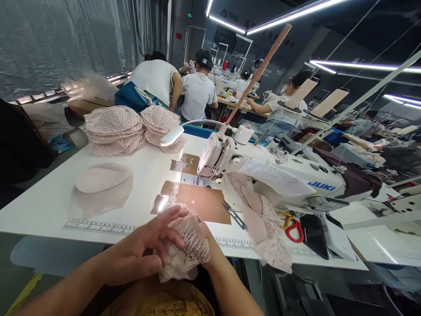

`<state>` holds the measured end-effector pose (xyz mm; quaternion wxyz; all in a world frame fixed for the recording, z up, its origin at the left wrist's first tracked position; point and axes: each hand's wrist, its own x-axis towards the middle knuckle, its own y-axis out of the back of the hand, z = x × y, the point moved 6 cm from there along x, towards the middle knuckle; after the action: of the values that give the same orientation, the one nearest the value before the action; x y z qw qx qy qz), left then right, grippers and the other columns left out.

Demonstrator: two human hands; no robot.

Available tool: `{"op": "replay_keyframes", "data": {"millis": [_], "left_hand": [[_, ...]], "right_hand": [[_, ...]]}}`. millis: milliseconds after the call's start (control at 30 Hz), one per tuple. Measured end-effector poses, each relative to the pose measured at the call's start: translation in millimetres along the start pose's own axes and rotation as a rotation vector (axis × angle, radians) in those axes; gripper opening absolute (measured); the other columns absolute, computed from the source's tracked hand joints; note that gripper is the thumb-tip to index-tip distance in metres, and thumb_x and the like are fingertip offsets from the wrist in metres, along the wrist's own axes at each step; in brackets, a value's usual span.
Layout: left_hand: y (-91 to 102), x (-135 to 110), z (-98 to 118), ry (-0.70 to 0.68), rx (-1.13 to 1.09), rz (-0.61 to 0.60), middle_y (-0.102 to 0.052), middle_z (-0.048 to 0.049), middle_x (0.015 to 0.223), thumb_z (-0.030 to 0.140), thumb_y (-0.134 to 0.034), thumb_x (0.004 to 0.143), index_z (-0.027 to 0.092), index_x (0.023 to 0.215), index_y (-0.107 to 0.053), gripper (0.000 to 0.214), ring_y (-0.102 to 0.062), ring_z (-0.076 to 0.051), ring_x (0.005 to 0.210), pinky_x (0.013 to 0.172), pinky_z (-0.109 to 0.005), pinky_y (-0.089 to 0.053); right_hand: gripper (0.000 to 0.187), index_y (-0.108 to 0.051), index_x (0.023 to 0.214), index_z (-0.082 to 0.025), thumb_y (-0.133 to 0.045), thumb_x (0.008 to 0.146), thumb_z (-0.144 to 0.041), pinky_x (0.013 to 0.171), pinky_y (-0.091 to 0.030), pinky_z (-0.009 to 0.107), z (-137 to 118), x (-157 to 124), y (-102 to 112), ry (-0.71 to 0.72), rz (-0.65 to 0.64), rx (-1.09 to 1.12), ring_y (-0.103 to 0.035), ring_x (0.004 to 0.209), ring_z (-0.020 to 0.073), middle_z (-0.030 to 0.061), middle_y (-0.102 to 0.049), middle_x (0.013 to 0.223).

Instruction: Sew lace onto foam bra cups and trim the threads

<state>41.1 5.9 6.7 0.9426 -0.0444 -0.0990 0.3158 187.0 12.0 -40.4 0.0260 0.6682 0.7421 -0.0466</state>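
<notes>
My left hand [149, 245] and my right hand [205, 252] hold a pale pink lace cup piece [187, 248] together at the near edge of the white table [49, 202]. The left fingers lie over its top and left side. My right hand is almost wholly hidden behind the lace, gripping it from the right. Ahead stands a white Juki sewing machine [263, 169] with its needle area over a brown plate [197, 199]. A stack of pink foam pads [101, 180] lies to the left.
Two piles of lace cups [131, 127] sit at the table's far side. More pink lace fabric [266, 219] hangs over the front edge beneath the machine. Thread snips [235, 216], red-handled scissors [292, 228] and a black phone [314, 235] lie to the right. Other people sit at benches behind.
</notes>
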Motion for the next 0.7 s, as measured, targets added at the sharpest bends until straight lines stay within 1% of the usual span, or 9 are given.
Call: {"op": "replay_keyframes", "data": {"millis": [67,100,167,200,267,333,400,533,700], "left_hand": [[13.2,0.5,-2.0,-0.007,0.094,0.135,-0.024,-0.0128,0.156,0.046,-0.060,0.088,0.036,0.150,-0.024,0.072,-0.058,-0.024,0.103,0.070,-0.028,-0.051],[21.1,0.8,-4.2,0.006,0.148,0.213,-0.029,-0.0131,0.154,0.045,-0.062,0.087,0.033,0.149,-0.028,0.071,-0.057,-0.024,0.103,0.071,-0.027,-0.050],[35.3,1.3,-9.9,0.043,0.221,0.342,-0.037,-0.0131,0.149,0.043,-0.066,0.084,0.029,0.147,-0.035,0.071,-0.052,-0.027,0.114,0.085,-0.031,-0.050],[40.1,1.8,-13.7,0.067,0.223,0.375,-0.038,-0.0132,0.148,0.043,-0.068,0.083,0.026,0.146,-0.037,0.072,-0.048,-0.029,0.122,0.093,-0.034,-0.047],[43.8,3.2,-24.0,0.144,0.148,0.369,-0.042,-0.0135,0.146,0.043,-0.070,0.081,0.023,0.146,-0.037,0.075,-0.043,-0.032,0.130,0.103,-0.040,-0.043],[41.8,3.4,-34.6,0.237,0.016,0.322,-0.052,-0.0137,0.138,0.041,-0.069,0.081,0.020,0.145,-0.037,0.075,-0.049,-0.031,0.126,0.101,-0.041,-0.046],[39.4,2.1,-40.6,0.283,-0.094,0.296,-0.062,-0.0118,0.124,0.035,-0.069,0.081,0.018,0.141,-0.042,0.068,-0.058,-0.028,0.114,0.094,-0.039,-0.050],[40.8,0.2,-38.2,0.235,-0.148,0.294,-0.069,-0.0078,0.104,0.025,-0.067,0.081,0.015,0.122,-0.060,0.043,-0.064,-0.022,0.096,0.087,-0.033,-0.051],[43.0,8.8,-22.6,0.165,-0.125,0.250,-0.066,-0.0076,0.109,0.033,-0.070,0.081,0.018,0.121,-0.061,0.043,-0.059,-0.022,0.104,0.090,-0.031,-0.048]], "right_hand": [[0.042,-0.068,0.108,-0.020,-0.059,0.084,-0.053,0.072,-0.054,0.036,-1.2,-1.2,-1.8,-0.051,-0.055,0.131,-0.066,0.082,0.0228,0.0055,-0.071,0.089],[0.044,-0.067,0.112,-0.021,-0.063,0.082,-0.052,0.078,-0.054,0.038,-3.5,-2.0,-2.0,-0.069,-0.071,0.188,-0.066,0.090,0.0245,0.0063,-0.071,0.097],[0.044,-0.070,0.108,-0.024,-0.069,0.076,-0.054,0.084,-0.052,0.040,-10.7,-3.3,1.4,-0.062,-0.034,0.242,-0.065,0.098,0.0269,0.0065,-0.071,0.105],[0.043,-0.072,0.103,-0.024,-0.070,0.074,-0.055,0.085,-0.052,0.040,-14.4,-3.9,2.6,-0.056,-0.017,0.260,-0.064,0.099,0.0277,0.0064,-0.071,0.105],[0.042,-0.074,0.095,-0.025,-0.071,0.071,-0.059,0.083,-0.052,0.040,-20.0,-4.8,3.4,-0.056,0.001,0.279,-0.064,0.098,0.0286,0.0063,-0.072,0.099],[0.040,-0.075,0.092,-0.026,-0.073,0.068,-0.058,0.082,-0.052,0.040,-23.1,-5.1,3.2,-0.060,0.001,0.278,-0.064,0.096,0.0288,0.0061,-0.072,0.095],[0.037,-0.075,0.092,-0.026,-0.077,0.066,-0.052,0.080,-0.052,0.039,-23.3,-4.6,3.8,-0.059,-0.003,0.279,-0.065,0.093,0.0283,0.0056,-0.072,0.092],[0.036,-0.074,0.093,-0.024,-0.080,0.064,-0.045,0.078,-0.053,0.037,-18.8,-1.8,11.1,-0.019,0.051,0.310,-0.066,0.089,0.0266,0.0046,-0.072,0.090],[0.036,-0.075,0.094,-0.023,-0.075,0.069,-0.048,0.081,-0.052,0.037,-18.3,2.4,8.5,0.003,0.020,0.290,-0.065,0.091,0.0261,0.0060,-0.072,0.094]]}}
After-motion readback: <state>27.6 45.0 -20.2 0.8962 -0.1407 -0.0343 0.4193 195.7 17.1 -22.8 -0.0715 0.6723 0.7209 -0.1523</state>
